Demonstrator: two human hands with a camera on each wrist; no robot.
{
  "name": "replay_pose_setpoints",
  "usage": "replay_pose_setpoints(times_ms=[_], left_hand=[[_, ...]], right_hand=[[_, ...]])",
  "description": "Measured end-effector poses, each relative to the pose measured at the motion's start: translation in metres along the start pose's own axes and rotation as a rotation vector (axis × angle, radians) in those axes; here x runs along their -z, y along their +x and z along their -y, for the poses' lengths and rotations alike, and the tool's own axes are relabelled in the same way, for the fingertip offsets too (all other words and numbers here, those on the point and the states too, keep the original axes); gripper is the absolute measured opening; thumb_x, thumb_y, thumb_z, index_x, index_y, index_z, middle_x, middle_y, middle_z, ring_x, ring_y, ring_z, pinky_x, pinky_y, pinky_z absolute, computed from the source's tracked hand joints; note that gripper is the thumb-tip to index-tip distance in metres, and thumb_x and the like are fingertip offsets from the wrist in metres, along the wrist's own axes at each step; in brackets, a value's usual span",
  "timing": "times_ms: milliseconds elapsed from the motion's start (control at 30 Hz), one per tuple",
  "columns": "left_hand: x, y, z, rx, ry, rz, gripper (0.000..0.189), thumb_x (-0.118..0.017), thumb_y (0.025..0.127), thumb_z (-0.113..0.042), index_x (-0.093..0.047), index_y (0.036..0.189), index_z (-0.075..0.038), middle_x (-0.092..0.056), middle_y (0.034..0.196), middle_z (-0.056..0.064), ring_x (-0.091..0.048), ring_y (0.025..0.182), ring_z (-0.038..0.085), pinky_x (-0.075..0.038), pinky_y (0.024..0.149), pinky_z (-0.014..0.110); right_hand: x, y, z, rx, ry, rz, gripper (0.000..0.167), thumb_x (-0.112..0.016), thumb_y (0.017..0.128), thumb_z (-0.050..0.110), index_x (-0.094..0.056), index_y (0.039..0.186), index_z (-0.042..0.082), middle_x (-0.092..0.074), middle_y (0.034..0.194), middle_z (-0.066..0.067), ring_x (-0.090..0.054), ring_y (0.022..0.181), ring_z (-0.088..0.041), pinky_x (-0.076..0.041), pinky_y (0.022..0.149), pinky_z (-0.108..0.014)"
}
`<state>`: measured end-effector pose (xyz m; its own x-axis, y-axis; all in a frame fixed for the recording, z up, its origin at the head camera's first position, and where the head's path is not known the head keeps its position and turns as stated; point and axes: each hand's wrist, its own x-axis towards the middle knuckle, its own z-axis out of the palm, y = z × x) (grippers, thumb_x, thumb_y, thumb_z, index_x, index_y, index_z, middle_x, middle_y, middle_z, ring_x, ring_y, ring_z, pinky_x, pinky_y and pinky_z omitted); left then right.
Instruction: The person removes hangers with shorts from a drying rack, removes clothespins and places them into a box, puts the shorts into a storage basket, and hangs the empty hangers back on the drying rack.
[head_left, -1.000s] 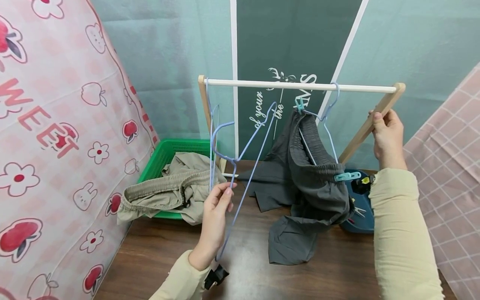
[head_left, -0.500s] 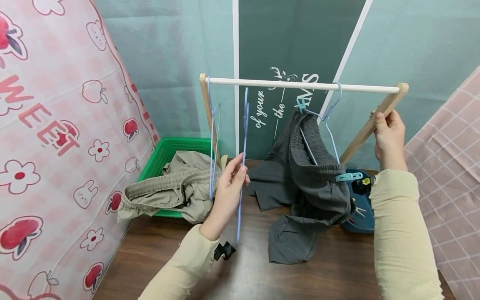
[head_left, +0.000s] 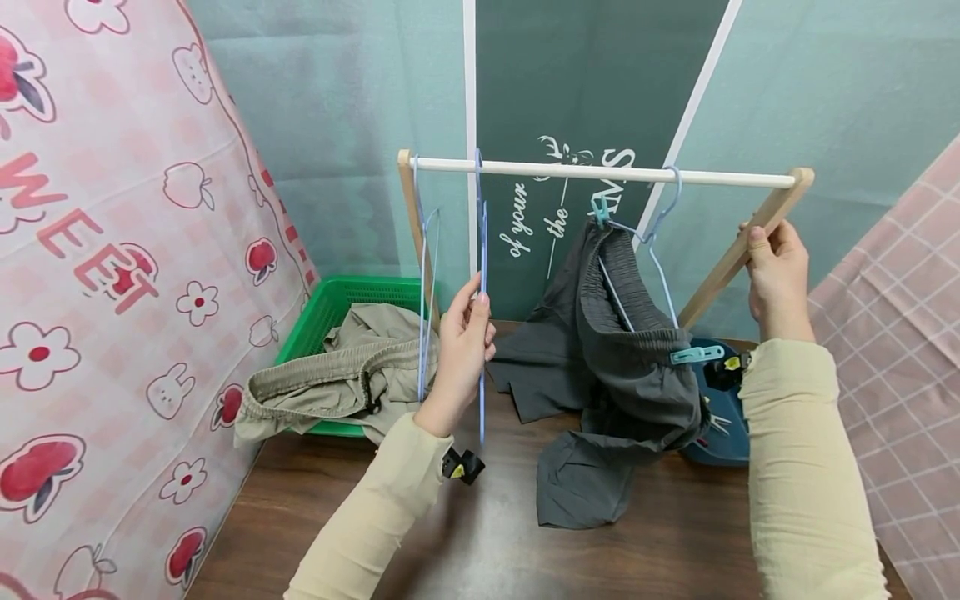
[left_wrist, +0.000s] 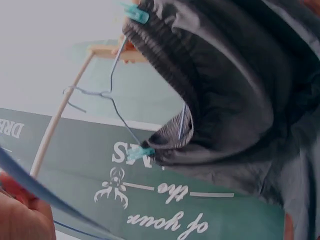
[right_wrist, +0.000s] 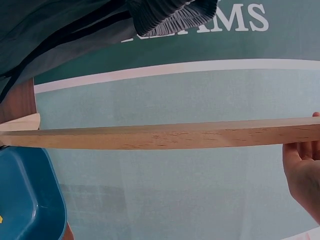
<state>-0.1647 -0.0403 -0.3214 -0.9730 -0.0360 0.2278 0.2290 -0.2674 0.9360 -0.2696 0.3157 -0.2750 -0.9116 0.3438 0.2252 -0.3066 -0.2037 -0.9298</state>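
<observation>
Pink checked cloth (head_left: 97, 292) printed with apples, flowers and rabbits walls the left side, and a teal backdrop (head_left: 315, 142) with a dark green lettered panel closes the far side behind a wood-grain worktop (head_left: 510, 567). At left, a green plastic basket (head_left: 375, 287) bears beige elastic-waist pants (head_left: 322, 379), draped over its near edge.

Just right of it rises the left wooden upright (head_left: 408, 196) of a garment rack, whose white rail (head_left: 570, 171) carries an end hanger (head_left: 422, 333), bare and blue. Next comes the held hanger (head_left: 482, 408), also blue and seen nearly edge-on; the left hand (head_left: 463, 337) has its grip pinching one side of it, while its hook meets the rail.

Farther right, dark grey elastic-waist pants (head_left: 637, 371) hang from a loaded hanger (head_left: 662, 204), fastened by a left peg (head_left: 600, 208) and a right peg (head_left: 696, 355), both teal. Beyond them sits a blue basin (head_left: 716, 457). The right hand (head_left: 778, 271) wraps its grip round the right wooden upright (head_left: 723, 267), near a pink grid cloth (head_left: 892, 350).
</observation>
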Motion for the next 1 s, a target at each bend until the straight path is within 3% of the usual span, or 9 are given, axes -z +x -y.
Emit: replay_pose_setpoints(times_ms=[200,567,800,933,1000], left_hand=[[0.002,0.008,0.0,0.017,-0.011,-0.015,0.047,-0.036,0.104,-0.025,-0.029,0.15,-0.016,-0.038,0.082,-0.003,-0.028,0.054,0.005,-0.026,0.047,0.017],[0.006,0.014,0.001,0.097,0.058,-0.09,0.049,-0.038,0.103,-0.027,-0.03,0.15,-0.013,-0.041,0.089,-0.003,-0.03,0.057,0.006,-0.028,0.049,0.017],[0.006,0.013,-0.003,0.132,0.124,-0.109,0.05,-0.042,0.103,-0.022,-0.029,0.149,-0.008,-0.042,0.094,-0.002,-0.039,0.065,0.007,-0.036,0.058,0.019],[0.004,0.012,-0.009,0.206,0.159,-0.128,0.05,-0.043,0.102,-0.018,-0.029,0.149,-0.012,-0.049,0.118,0.003,-0.049,0.077,0.01,-0.043,0.067,0.021],[0.003,0.011,-0.012,0.238,0.164,-0.128,0.051,-0.042,0.101,-0.016,-0.027,0.15,-0.012,-0.047,0.132,0.009,-0.054,0.093,0.013,-0.046,0.076,0.025]], right_hand=[[0.001,-0.001,0.0,-0.003,-0.032,-0.001,0.028,-0.058,0.088,0.026,-0.059,0.115,0.017,-0.056,0.103,0.005,-0.05,0.102,-0.007,-0.035,0.105,-0.024],[-0.001,-0.001,0.001,-0.003,-0.017,-0.004,0.026,-0.059,0.087,0.025,-0.059,0.111,0.017,-0.056,0.101,0.004,-0.05,0.102,-0.007,-0.038,0.096,-0.021],[-0.002,-0.001,0.003,-0.01,-0.054,-0.019,0.029,-0.059,0.086,0.027,-0.06,0.113,0.018,-0.056,0.101,0.006,-0.05,0.102,-0.007,-0.037,0.099,-0.022],[-0.002,-0.001,0.004,-0.009,-0.068,-0.021,0.03,-0.059,0.086,0.029,-0.06,0.114,0.017,-0.056,0.101,0.006,-0.05,0.102,-0.007,-0.038,0.096,-0.021],[-0.002,-0.002,0.004,-0.011,-0.074,-0.022,0.03,-0.059,0.086,0.029,-0.059,0.114,0.018,-0.056,0.101,0.006,-0.049,0.102,-0.007,-0.038,0.095,-0.021]])
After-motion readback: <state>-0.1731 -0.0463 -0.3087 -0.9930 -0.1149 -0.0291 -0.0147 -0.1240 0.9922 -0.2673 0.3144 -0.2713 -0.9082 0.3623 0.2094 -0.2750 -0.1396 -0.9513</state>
